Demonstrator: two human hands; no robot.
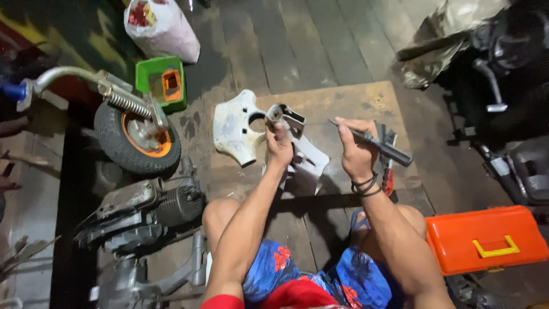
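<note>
The person sits on the floor, knees in blue floral shorts [343,286] at 6 o'clock. The left hand [279,146] is raised at centre, fingers closed around a small metal bracket [284,117] held up at its fingertips. The right hand [355,154], just to 3 o'clock of the left, grips a dark file [377,146] whose tip points toward the bracket; the two stay a little apart. Under the hands lies a white panel [234,131] on a board [354,103]. An orange toolbox [486,237] sits at 4 o'clock. An engine [143,212] lies at 8 o'clock, a wheel [137,140] at 9 o'clock, a green tub [161,83] at 11 o'clock and a white sack [163,28] beyond it.
</note>
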